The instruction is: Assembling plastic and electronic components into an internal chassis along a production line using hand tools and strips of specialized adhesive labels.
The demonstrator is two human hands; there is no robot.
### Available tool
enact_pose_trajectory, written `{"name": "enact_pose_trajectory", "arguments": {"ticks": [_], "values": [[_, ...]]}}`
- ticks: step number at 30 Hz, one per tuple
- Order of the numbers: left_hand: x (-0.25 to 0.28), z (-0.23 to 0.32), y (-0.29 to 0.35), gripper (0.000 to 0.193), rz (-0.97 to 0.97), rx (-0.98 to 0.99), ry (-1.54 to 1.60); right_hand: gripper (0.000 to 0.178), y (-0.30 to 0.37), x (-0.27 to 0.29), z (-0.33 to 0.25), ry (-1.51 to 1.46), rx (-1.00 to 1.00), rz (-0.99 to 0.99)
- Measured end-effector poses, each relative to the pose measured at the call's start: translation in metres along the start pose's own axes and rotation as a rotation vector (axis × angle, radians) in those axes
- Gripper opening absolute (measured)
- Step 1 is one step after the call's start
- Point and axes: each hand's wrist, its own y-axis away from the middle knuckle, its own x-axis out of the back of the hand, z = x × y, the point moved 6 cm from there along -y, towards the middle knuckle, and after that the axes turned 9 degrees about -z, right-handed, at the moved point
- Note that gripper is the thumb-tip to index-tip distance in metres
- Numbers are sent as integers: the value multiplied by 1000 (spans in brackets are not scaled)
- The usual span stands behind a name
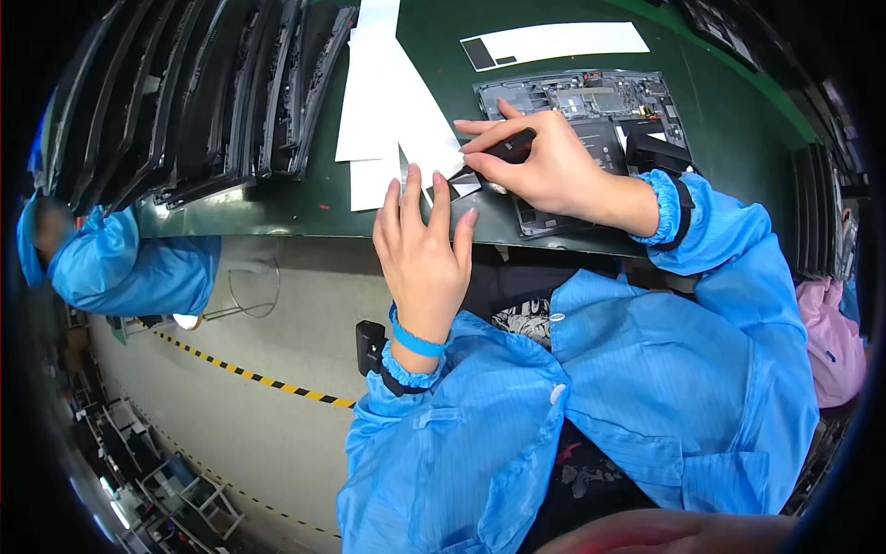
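My left hand [423,245] lies with fingers stretched over the near end of some white sheets [383,102], fingertips touching the paper. Between thumb and index finger, my right hand [563,171] grips black tweezers [503,150], their tip pointing left onto a small white piece with black patches [452,191] beside the left fingertips. The right hand is over the left part of an opened laptop base [600,102], hiding some of it. Circuit boards and a dark battery show inside the base. A blue band circles my left wrist.
Several black laptop housings [208,92] stand in a row at the left of the green table [434,37]. Behind the laptop base lies a white strip with black patches [554,44]. More dark panels [812,212] stand at the right. Another person in blue [129,258] sits at the left.
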Motion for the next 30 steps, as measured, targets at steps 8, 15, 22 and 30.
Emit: {"name": "enact_pose_trajectory", "arguments": {"ticks": [8, 15, 22, 30], "values": [[2, -2, -3, 40, 16, 16, 30, 19, 7, 25, -3, -534, -41, 101], [34, 23, -39, 18, 120, 1, -129, 30, 38, 113, 53, -612, -300, 335], [1, 80, -79, 31, -113, -430, 348, 29, 41, 109, 76, -685, -300, 288], [-21, 87, -76, 42, -191, -490, 226, 24, 40, 103, 88, -790, -291, 249]]}}
